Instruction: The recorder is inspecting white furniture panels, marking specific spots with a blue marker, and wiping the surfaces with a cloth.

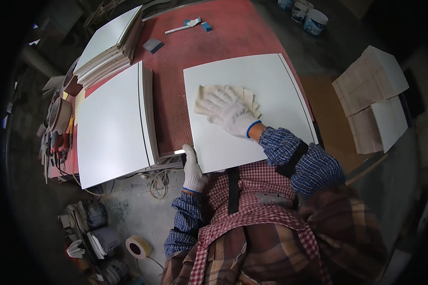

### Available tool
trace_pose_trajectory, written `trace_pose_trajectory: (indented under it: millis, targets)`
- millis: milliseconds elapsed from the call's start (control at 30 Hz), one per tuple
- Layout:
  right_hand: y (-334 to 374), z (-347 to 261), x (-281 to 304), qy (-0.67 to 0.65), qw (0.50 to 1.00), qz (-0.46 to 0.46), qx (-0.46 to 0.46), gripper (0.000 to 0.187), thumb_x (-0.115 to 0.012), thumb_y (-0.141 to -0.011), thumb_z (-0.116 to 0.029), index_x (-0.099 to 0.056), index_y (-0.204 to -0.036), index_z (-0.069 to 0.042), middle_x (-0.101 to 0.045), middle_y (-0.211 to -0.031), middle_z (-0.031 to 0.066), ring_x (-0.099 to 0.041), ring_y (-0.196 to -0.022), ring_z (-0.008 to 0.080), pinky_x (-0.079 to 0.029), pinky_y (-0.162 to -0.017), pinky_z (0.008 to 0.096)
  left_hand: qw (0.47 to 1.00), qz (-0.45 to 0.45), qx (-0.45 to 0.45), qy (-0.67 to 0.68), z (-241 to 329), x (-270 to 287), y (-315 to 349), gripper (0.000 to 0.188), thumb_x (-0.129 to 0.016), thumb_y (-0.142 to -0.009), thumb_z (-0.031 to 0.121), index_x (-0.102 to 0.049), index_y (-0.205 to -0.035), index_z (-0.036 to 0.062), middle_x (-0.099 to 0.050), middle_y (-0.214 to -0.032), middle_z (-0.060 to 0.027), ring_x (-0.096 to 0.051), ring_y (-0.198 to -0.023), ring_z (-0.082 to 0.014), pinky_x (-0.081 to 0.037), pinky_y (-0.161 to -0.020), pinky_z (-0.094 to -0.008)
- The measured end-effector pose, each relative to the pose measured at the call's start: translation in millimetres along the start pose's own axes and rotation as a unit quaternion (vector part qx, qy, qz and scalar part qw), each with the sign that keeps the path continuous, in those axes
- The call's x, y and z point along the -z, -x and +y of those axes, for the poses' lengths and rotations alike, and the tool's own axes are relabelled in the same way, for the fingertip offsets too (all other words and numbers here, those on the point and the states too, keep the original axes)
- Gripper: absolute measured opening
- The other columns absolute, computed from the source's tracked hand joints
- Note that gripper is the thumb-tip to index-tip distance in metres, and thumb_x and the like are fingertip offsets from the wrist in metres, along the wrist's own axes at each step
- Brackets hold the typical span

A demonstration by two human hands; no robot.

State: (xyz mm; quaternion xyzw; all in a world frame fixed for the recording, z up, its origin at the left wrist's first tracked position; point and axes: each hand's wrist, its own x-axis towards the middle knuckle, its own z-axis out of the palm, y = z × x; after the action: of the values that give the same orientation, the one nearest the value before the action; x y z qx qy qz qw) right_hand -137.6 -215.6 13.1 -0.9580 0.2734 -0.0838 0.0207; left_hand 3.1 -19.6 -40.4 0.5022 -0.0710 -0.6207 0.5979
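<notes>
A white panel [276,85] with a dark line along its right edge lies on the red mesh-covered table [171,95] in front of me. My right hand [228,111], in a white knitted glove with a blue cuff, lies flat on a folded beige cloth [248,99] on the panel's upper middle. Its fingers are stretched out and spread. My left hand [193,171], gloved too, grips the panel's near left corner, thumb at the edge; its other fingers are mostly hidden. To the left lies a stack of similar white panels [114,118].
Farther back left stands another panel stack [111,38]. A grey block [153,45], a white stick-like tool [178,29] and a blue piece [206,26] lie on the table. Panels with brown edges [366,85] stand right. A tape roll [138,247] is below; buckets [315,22] stand beyond.
</notes>
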Motion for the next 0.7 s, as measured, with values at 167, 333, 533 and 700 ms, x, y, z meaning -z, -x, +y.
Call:
trace_pose_trajectory:
  millis: [167, 333, 533, 700]
  targets:
    - [63.2, -91.7, -1.6, -0.079, 0.989, 0.079, 0.093, 0.064, -0.045, -0.104, -0.054, -0.045, -0.156, -0.017, -0.04, -0.165, 0.0083, -0.027, -0.156, 0.0284, -0.008, -0.13, 0.0535, 0.99, 0.011, -0.034, 0.136, 9.9, -19.0, 6.8, 0.089, -0.034, -0.098, 0.079, -0.05, -0.144, 0.0052, -0.062, -0.138, -0.0135, -0.063, -0.124, -0.0283, -0.057, -0.101, -0.0435]
    - [133.2, -59.8, 19.5, -0.007, 1.0, -0.008, 0.006, 0.064, -0.043, -0.104, -0.053, -0.041, -0.159, -0.02, -0.033, -0.168, 0.0082, -0.022, -0.158, 0.0264, -0.005, -0.13, 0.0523, 0.998, -0.022, -0.019, 0.059, 19.0, -20.1, 24.1, 0.074, -0.04, -0.104, 0.067, -0.05, -0.143, 0.0041, -0.066, -0.129, -0.0144, -0.071, -0.108, -0.0281, -0.065, -0.079, -0.0363]
    - [212.0, 43.0, 40.9, 0.019, 0.967, 0.052, -0.249, 0.059, -0.041, -0.106, -0.04, -0.036, -0.161, -0.018, -0.036, -0.166, 0.0089, -0.025, -0.156, 0.0293, -0.007, -0.13, 0.0499, 0.995, -0.07, -0.058, -0.045, 18.6, -29.3, 26.9, 0.055, -0.045, -0.11, 0.046, -0.046, -0.144, 0.004, -0.067, -0.125, -0.0127, -0.074, -0.099, -0.0243, -0.069, -0.071, -0.0381]
    - [165.2, -30.5, 41.2, -0.009, 0.974, 0.0, -0.225, 0.063, -0.042, -0.107, -0.043, -0.031, -0.163, -0.017, -0.029, -0.17, 0.012, -0.021, -0.158, 0.029, -0.003, -0.13, 0.0508, 0.993, -0.101, -0.024, -0.054, 18.6, -21.8, 20.4, 0.055, -0.038, -0.112, 0.045, -0.044, -0.146, 0.0025, -0.063, -0.131, -0.0135, -0.07, -0.11, -0.0251, -0.067, -0.083, -0.0328]
